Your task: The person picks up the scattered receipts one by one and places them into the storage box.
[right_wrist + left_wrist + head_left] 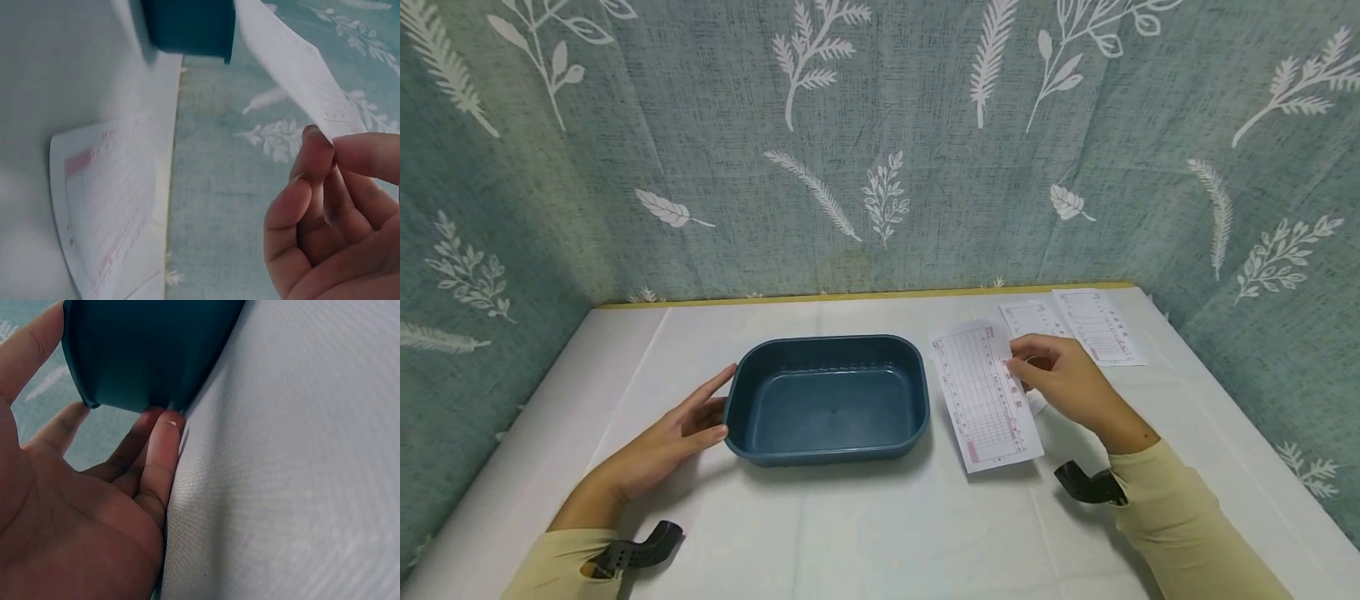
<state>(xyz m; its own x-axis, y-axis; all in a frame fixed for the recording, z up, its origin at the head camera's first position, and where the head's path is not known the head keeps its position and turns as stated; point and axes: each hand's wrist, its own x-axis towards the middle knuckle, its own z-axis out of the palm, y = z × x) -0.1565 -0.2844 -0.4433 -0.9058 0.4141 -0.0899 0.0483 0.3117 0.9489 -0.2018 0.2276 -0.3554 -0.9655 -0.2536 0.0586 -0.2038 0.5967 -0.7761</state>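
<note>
We steady the dark teal rectangular plastic tray [829, 398] at mid-tabletop [865, 533] with our left hand [681, 433], its fingers straight against the tray's end, while our right hand [1063, 379] pinches a printed white paper slip [985, 396] lifted just beside it.

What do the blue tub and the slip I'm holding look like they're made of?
The blue tub looks like moulded plastic: one uniform teal colour, rounded corners, a smooth inside with a faint sheen. The slip pinched by the right hand looks like thin matte printed paper: it bends freely and carries fine red ruled lines.
</note>
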